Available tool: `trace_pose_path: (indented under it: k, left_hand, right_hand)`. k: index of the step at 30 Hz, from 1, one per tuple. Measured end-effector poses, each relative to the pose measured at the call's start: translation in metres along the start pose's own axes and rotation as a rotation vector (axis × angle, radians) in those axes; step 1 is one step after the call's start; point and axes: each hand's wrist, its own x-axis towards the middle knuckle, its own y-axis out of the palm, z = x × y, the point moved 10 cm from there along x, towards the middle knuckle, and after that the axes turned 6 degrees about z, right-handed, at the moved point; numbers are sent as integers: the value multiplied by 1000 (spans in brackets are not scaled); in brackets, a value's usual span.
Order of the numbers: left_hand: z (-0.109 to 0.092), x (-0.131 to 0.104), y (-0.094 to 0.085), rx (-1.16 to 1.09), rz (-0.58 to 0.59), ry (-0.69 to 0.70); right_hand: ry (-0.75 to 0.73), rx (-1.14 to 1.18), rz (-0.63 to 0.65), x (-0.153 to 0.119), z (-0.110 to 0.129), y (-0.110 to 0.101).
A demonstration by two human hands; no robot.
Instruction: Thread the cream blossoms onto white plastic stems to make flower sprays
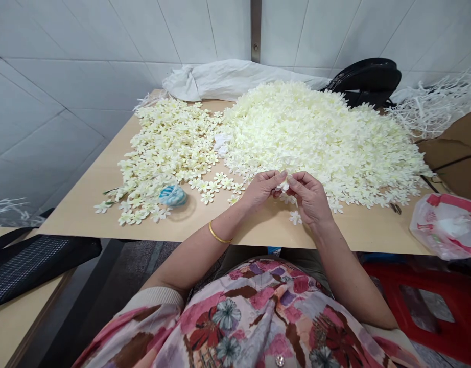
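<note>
Between the fingertips of both hands is a small white artificial flower (283,186). My left hand (264,188) pinches it from the left, and my right hand (309,197) pinches it from the right. Just beyond the hands rises a large heap of pale cream artificial flowers (320,133). A single loose flower (295,217) lies on the table beneath my right hand. To the left of my left hand, several flowers (207,198) lie scattered, with a second, flatter pile of flowers (170,143) behind them.
A blue-and-white ball of yarn or wrapped bundle (173,196) sits by the left pile on the wooden table (373,230). A plastic bag (446,225) lies at the right edge. Behind are a black bag (368,79), a white sheet (235,79) and white stems (438,105). A red stool (423,301) stands below.
</note>
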Motion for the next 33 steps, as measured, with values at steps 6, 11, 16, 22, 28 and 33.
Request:
trace_pose_path:
  k: [6, 11, 16, 22, 28, 33]
  left_hand:
    - [3, 1, 3, -84, 14, -23]
    - [4, -1, 8, -70, 79, -48]
    - [-4, -2, 6, 89, 78, 22]
    - [-6, -2, 0, 190, 3, 17]
    - [2, 0, -8, -148, -103, -37]
    - [1, 0, -8, -162, -89, -17]
  right_hand:
    - [-38, 14, -24, 1, 1, -3]
    - [-92, -41, -91, 0, 4, -13]
    - [-63, -184, -13, -1, 5, -7]
    - [-88, -201, -22, -1, 6, -11]
    - [-4, -90, -50, 1, -7, -14]
    - [-65, -114, 67, -1, -1, 4]
